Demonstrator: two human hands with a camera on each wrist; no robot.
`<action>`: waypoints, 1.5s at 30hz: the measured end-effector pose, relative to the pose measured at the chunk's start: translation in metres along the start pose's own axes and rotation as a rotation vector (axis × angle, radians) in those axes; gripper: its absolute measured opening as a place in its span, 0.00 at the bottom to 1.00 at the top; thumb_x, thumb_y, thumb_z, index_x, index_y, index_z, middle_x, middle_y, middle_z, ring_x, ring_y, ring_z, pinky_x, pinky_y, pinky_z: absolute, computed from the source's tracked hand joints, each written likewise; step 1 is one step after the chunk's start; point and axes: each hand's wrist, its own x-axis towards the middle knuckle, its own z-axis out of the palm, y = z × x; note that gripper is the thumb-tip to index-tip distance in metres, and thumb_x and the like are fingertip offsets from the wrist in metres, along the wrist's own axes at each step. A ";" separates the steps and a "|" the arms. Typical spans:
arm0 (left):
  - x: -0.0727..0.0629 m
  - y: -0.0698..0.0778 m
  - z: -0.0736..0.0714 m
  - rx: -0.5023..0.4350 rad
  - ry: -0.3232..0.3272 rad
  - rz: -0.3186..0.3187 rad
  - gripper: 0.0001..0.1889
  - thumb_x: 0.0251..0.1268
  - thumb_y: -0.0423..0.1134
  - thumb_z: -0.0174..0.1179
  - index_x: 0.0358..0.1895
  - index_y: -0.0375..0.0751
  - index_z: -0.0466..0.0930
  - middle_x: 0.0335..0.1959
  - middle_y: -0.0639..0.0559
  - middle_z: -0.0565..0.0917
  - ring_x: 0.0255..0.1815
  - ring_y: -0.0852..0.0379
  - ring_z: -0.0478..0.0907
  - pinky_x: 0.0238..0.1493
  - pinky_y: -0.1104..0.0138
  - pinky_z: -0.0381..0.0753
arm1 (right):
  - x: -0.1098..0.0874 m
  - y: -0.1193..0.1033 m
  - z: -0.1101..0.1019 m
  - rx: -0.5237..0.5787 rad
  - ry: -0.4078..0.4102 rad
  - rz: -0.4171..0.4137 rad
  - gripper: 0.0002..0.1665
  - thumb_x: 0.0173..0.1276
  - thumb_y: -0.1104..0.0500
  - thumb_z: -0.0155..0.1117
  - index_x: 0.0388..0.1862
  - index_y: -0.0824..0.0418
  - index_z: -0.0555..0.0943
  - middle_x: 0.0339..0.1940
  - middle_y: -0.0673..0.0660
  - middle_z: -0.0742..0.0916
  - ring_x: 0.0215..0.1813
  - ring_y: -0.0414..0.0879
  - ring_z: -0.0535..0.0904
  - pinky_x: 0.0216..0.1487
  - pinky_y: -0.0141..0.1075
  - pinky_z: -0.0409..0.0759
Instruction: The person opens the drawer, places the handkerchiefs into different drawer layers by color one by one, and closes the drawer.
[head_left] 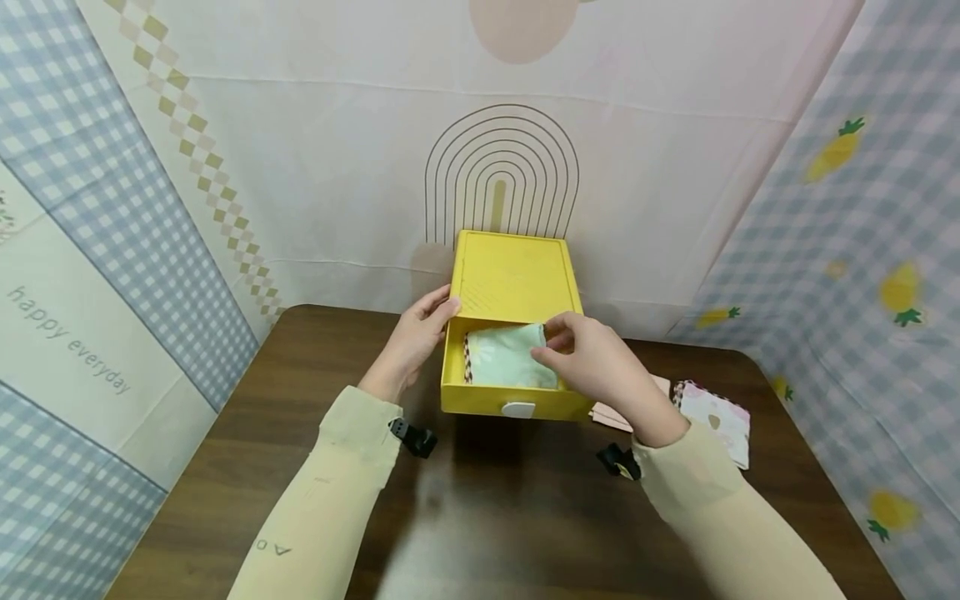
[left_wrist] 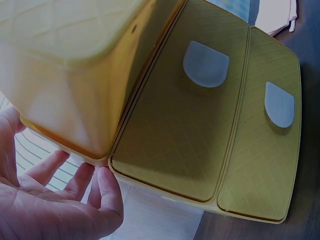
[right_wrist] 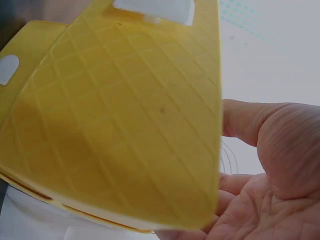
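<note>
Though head-view only, mint cloth (head_left: 504, 358)

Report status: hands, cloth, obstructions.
Left hand against yellow cabinet; right hand at mint cloth, grip unclear. Cloth inside open top drawer. Nothing visibly blocking it.

We see a dark wood-grain table (head_left: 255, 450) backed by pale arch-printed cloth (head_left: 322, 167), with pineapple-patterned blue gingham (head_left: 810, 275) at right.

Head feed: I have a yellow cabinet (head_left: 517, 271) at frame centre, its drawer (head_left: 480, 402) pulled out, pale green cloth (head_left: 502, 357) inside. Left hand (head_left: 415, 340) touches cabinet's left side; right hand (head_left: 596, 354) at cloth's right edge. Folded cloths (head_left: 716, 421) on tabletop (head_left: 480, 525), right of centre.
</note>
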 end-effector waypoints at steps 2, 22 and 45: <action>0.000 0.000 0.000 0.003 0.001 -0.006 0.31 0.65 0.60 0.59 0.71 0.61 0.66 0.65 0.58 0.71 0.62 0.57 0.70 0.63 0.58 0.68 | -0.004 0.001 -0.001 0.009 0.016 -0.014 0.28 0.67 0.45 0.64 0.60 0.58 0.75 0.47 0.53 0.84 0.47 0.48 0.80 0.44 0.44 0.79; 0.000 0.000 0.000 -0.006 0.004 0.000 0.33 0.64 0.60 0.60 0.71 0.60 0.66 0.66 0.58 0.70 0.62 0.57 0.70 0.62 0.59 0.69 | -0.045 0.006 0.014 0.298 0.229 -0.131 0.23 0.59 0.38 0.70 0.39 0.55 0.82 0.31 0.51 0.85 0.33 0.46 0.78 0.32 0.35 0.78; 0.000 -0.002 0.001 0.003 0.010 0.000 0.32 0.64 0.60 0.59 0.71 0.60 0.66 0.65 0.59 0.71 0.61 0.58 0.70 0.61 0.58 0.69 | -0.047 0.032 0.078 0.512 -0.074 0.036 0.30 0.71 0.37 0.55 0.32 0.62 0.86 0.26 0.55 0.87 0.24 0.48 0.79 0.25 0.40 0.80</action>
